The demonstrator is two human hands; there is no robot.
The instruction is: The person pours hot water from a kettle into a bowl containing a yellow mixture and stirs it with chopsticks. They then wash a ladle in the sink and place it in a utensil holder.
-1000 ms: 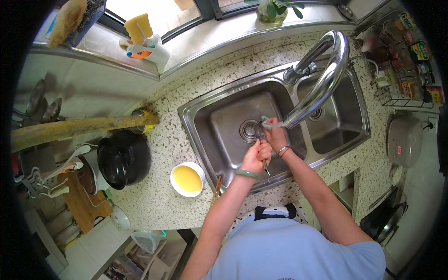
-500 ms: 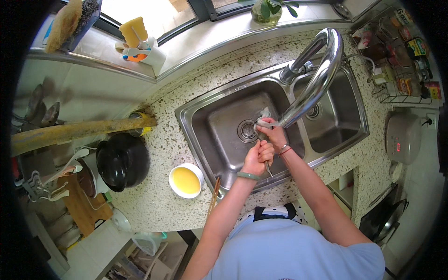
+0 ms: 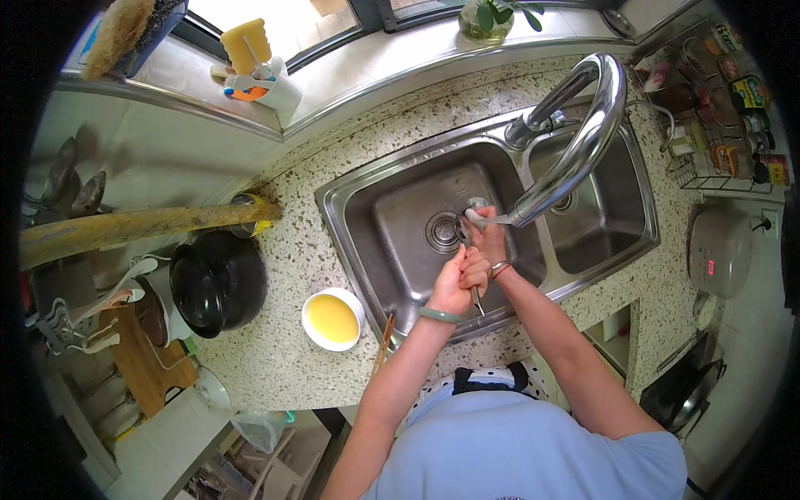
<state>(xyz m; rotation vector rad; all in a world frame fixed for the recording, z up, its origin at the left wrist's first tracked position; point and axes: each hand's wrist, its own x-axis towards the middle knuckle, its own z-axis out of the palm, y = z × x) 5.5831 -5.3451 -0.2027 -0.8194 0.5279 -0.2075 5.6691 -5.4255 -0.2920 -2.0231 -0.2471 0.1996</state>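
Observation:
Over the larger basin of the steel sink (image 3: 392,200), my left hand (image 3: 461,282) is closed around a thin metal utensil (image 3: 477,301). Its narrow end sticks out below the fist; the kind cannot be made out. Just beyond, my right hand (image 3: 487,237) is closed on a whitish cloth (image 3: 477,204) around the utensil's far end, which is mostly hidden. Water runs from the curved chrome faucet (image 3: 612,92) onto that hand. A round drain (image 3: 442,232) lies left of the fingers.
Left of the sink stands a white bowl (image 3: 357,318) of yellow liquid. Wooden chopsticks (image 3: 384,343) lie by the sink's near-left corner. Farther left are a black pot (image 3: 237,283) and a long wooden pole (image 3: 133,231). A wire spice rack (image 3: 717,179) stands at the right.
The right hand has shifted slightly at the utensil's far end, under the water. The left hand keeps its grip. The whole view has shifted a little.

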